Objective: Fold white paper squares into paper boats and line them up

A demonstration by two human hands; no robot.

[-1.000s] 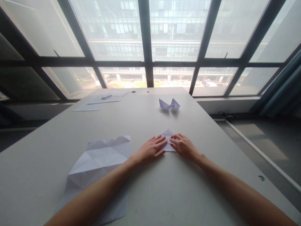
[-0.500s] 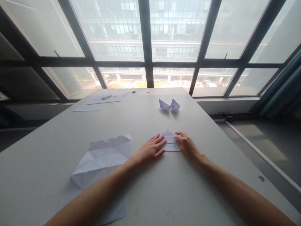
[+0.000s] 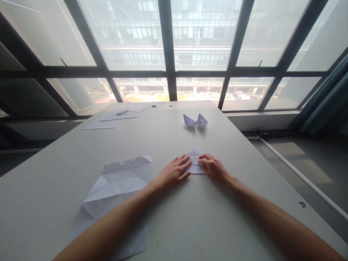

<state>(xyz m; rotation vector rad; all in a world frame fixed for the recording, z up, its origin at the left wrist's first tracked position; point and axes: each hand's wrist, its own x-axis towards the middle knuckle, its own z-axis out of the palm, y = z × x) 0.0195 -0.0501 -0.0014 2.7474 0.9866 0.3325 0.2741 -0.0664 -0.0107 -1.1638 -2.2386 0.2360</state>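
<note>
A small folded sheet of white paper (image 3: 194,169) lies on the table, with a triangular top and a straight band below. My left hand (image 3: 172,173) rests flat on its left side, fingers spread. On the right side, my right hand (image 3: 214,169) has its fingers bent, with thumb and fingertips closed together on the paper. Those fingers hide the paper's right edge. Farther back stands a folded paper boat shape (image 3: 191,122) with two raised peaks, touching neither hand.
A large creased sheet of paper (image 3: 116,183) lies on the left, partly beneath my left forearm. Flat sheets (image 3: 100,124) with a small white object (image 3: 122,112) on top are at the far left of the table (image 3: 174,224). Windows stand beyond the far edge.
My right hand has slid a little to the left over the folded paper, its fingertips now nearer the centre. The left hand keeps its place.
</note>
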